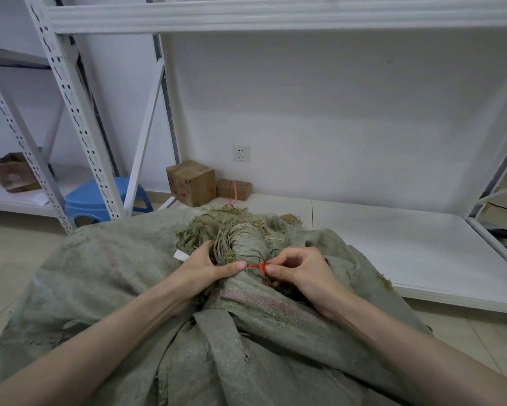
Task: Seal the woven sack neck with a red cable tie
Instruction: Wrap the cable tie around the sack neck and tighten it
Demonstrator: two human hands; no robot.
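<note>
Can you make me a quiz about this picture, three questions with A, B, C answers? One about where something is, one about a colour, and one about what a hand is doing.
1. Where is the blue stool?
A. up on the top shelf
B. on the floor at the left, behind a rack post
C. inside a cardboard box

2. What colour is the tie round the sack neck?
A. green
B. yellow
C. red

3. What is the right hand doing?
A. pinching the tie
B. lifting a box
C. lying flat on the floor

Answers:
1 B: the stool stands on the floor tiles behind the white post.
2 C: a red band circles the bunched neck.
3 A: its thumb and fingers close on the tie while the left hand grips the neck.
</note>
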